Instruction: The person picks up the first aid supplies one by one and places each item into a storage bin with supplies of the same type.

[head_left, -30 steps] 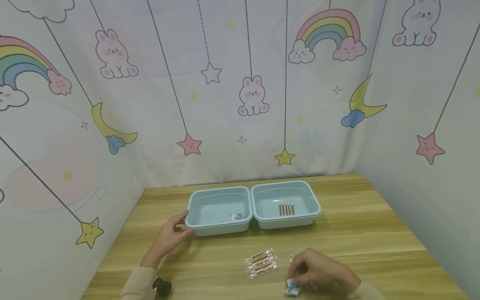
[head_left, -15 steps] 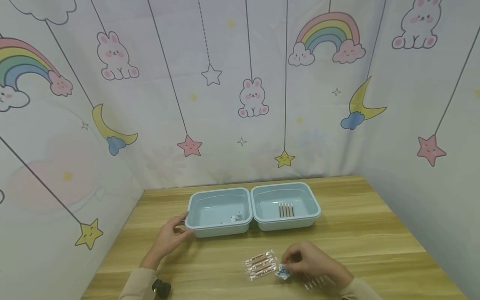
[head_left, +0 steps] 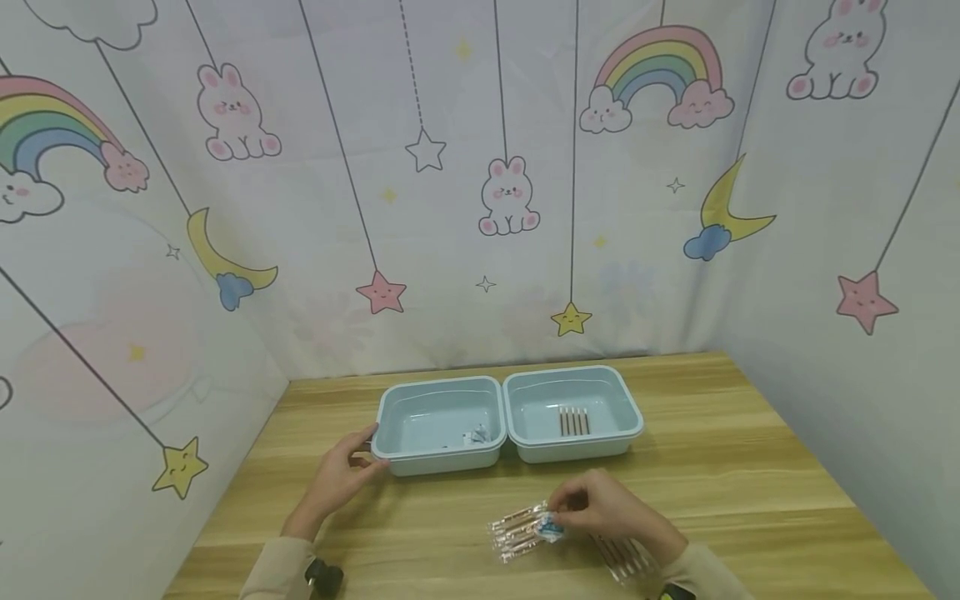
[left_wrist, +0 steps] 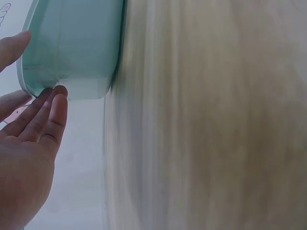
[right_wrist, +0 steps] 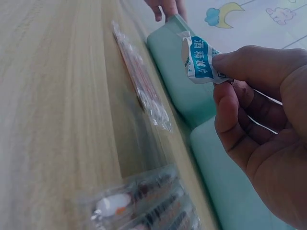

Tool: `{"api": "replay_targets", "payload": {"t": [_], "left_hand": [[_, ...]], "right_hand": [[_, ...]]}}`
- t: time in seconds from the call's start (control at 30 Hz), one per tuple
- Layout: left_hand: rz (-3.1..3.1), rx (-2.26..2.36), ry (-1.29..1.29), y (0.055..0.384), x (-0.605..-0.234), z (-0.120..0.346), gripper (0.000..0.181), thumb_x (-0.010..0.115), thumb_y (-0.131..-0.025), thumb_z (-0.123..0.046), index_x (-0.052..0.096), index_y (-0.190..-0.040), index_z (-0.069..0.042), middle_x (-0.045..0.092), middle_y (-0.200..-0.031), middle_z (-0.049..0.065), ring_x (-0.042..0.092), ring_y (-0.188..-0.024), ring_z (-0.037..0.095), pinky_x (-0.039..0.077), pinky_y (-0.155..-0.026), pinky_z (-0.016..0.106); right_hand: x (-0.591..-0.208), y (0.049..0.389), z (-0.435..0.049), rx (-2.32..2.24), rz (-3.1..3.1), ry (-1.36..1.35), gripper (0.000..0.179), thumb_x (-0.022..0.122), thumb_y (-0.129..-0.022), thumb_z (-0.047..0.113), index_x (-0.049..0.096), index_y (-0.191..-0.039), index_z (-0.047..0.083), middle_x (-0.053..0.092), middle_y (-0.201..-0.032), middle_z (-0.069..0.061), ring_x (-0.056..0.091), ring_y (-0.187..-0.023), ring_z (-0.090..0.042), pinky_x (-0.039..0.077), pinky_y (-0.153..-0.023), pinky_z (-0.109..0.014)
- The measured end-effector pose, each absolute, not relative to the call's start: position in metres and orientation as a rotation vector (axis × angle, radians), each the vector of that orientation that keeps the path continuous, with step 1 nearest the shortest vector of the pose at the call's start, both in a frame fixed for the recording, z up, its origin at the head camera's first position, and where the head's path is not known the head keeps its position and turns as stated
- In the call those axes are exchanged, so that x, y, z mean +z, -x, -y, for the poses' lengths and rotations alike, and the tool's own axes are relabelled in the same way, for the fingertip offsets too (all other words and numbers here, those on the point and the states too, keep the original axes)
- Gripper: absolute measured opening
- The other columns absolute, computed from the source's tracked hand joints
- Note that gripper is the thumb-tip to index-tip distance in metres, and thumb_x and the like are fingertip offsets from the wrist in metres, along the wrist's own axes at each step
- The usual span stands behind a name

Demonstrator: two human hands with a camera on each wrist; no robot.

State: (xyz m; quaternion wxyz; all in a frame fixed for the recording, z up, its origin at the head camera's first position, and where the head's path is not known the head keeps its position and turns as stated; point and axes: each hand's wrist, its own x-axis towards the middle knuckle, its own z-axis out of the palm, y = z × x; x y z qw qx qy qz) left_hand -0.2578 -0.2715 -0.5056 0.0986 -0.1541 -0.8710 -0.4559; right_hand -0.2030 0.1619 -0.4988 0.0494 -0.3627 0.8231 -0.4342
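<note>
My right hand (head_left: 603, 510) pinches a crumpled blue-and-white alcohol pad packet (right_wrist: 199, 57) between thumb and fingers, above the table. In the head view it overlaps a clear-wrapped bundle of brown swabs (head_left: 513, 533). Another wrapped swab bundle (head_left: 622, 560) lies partly hidden below the right hand. My left hand (head_left: 347, 471) grips the left corner of the left light-blue plastic basin (head_left: 420, 400), thumb at the front and fingers round the side. Inside this basin lie crumpled packets (head_left: 477, 434) near the right front corner.
A second light-blue basin (head_left: 573, 382) touches the first on its right, with several brown sticks with white ends (head_left: 574, 422) lined up in it. Both stand on a wood-grain table (head_left: 735, 467). A patterned cloth wall (head_left: 442, 250) encloses the table's back and sides.
The right hand has moved left and slightly away from me with the packet, from beside the right swab bundle to over the left one. The left hand stays on its basin.
</note>
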Motion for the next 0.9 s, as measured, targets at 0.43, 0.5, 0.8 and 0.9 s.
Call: {"api": "replay_targets", "payload": {"t": [0.43, 0.5, 0.8, 0.9], "left_hand": [[2.580, -1.363, 0.462, 0.258, -0.506, 0.271, 0.072, 0.075, -0.075, -0.032, 0.044, -0.133, -0.001, 0.053, -0.123, 0.019, 0.058, -0.102, 0.027, 0.056, -0.075, 0.028], [2.576, -1.360, 0.463, 0.259, -0.506, 0.272, 0.072, 0.075, -0.075, -0.031, 0.044, -0.133, -0.002, 0.054, -0.122, 0.018, 0.058, -0.102, 0.026, 0.056, -0.075, 0.028], [2.567, -1.362, 0.462, 0.261, -0.510, 0.273, 0.073, 0.074, -0.074, -0.036, 0.045, -0.133, -0.004, 0.055, -0.120, 0.013, 0.058, -0.101, 0.024, 0.056, -0.075, 0.028], [2.573, -1.348, 0.462, 0.261, -0.511, 0.274, 0.074, 0.074, -0.074, -0.038, 0.045, -0.133, -0.004, 0.056, -0.119, 0.013, 0.058, -0.101, 0.024, 0.056, -0.074, 0.028]], "right_hand": [[-0.482, 0.210, -0.150, -1.418, -2.531, 0.974, 0.013, 0.071, -0.079, 0.028, 0.070, -0.088, 0.019, 0.069, -0.080, 0.006, 0.058, -0.068, -0.002, 0.052, -0.058, -0.019], [-0.481, 0.213, -0.147, -1.421, -2.550, 0.960, 0.012, 0.071, -0.079, 0.028, 0.070, -0.088, 0.020, 0.068, -0.080, 0.007, 0.058, -0.068, -0.002, 0.052, -0.059, -0.020], [-0.480, 0.224, -0.136, -1.440, -2.629, 1.051, 0.009, 0.071, -0.079, 0.026, 0.070, -0.086, 0.021, 0.066, -0.075, 0.010, 0.057, -0.066, 0.000, 0.053, -0.059, -0.019], [-0.479, 0.226, -0.133, -1.450, -2.633, 1.059, 0.009, 0.072, -0.079, 0.025, 0.070, -0.086, 0.019, 0.067, -0.076, 0.009, 0.058, -0.067, 0.000, 0.053, -0.061, -0.019]]}}
